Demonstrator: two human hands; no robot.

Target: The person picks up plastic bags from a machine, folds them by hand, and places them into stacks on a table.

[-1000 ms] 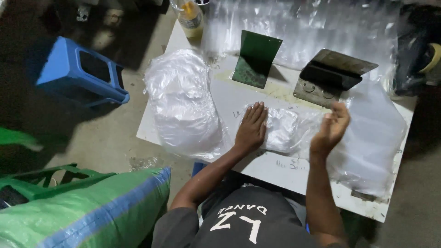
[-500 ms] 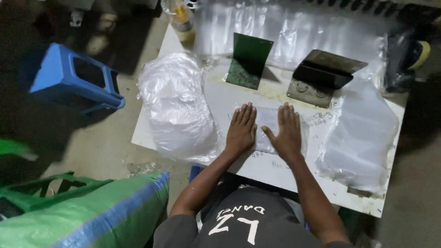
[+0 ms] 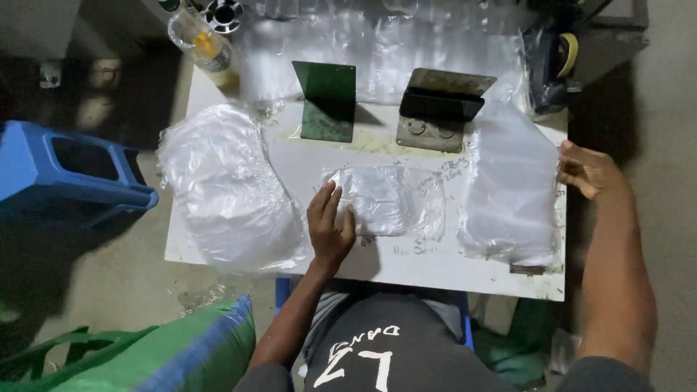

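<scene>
your left hand (image 3: 330, 229) is lying flat, fingers spread, pressing the clear bag (image 3: 377, 199) at the middle of the white table (image 3: 435, 268). your right hand (image 3: 589, 170) is curling loosely at the edge of the bag stack (image 3: 512, 196), gripping nothing clearly. the bottle (image 3: 202, 40) is holding yellowish liquid, its top cut off.

- A single head-worn camera looks steeply down from above the seated person, facing forward over the white table (image 3: 435, 272).
- Close range: the table fills mid-frame, floor and a blue stool (image 3: 69, 178) at its left edge.
</scene>
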